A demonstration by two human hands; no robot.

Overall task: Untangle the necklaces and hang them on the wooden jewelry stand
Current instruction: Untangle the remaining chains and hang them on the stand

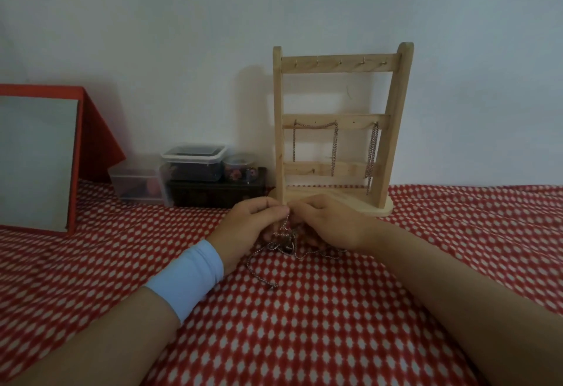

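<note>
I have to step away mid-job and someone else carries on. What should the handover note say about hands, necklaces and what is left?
Left hand: pinches a strand of the tangled chains. Right hand: pinches the same tangle, close beside it.
The tangle lies on the red cloth in front of the wooden stand, one loose end trailing toward the person.
Done: a draped chain and a second chain hang from its middle bar.
Left: free the tangle and hang its necklaces; the top hooks are bare.

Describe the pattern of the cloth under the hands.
The cloth is red with a regular grid of small white spots; head view.
</note>
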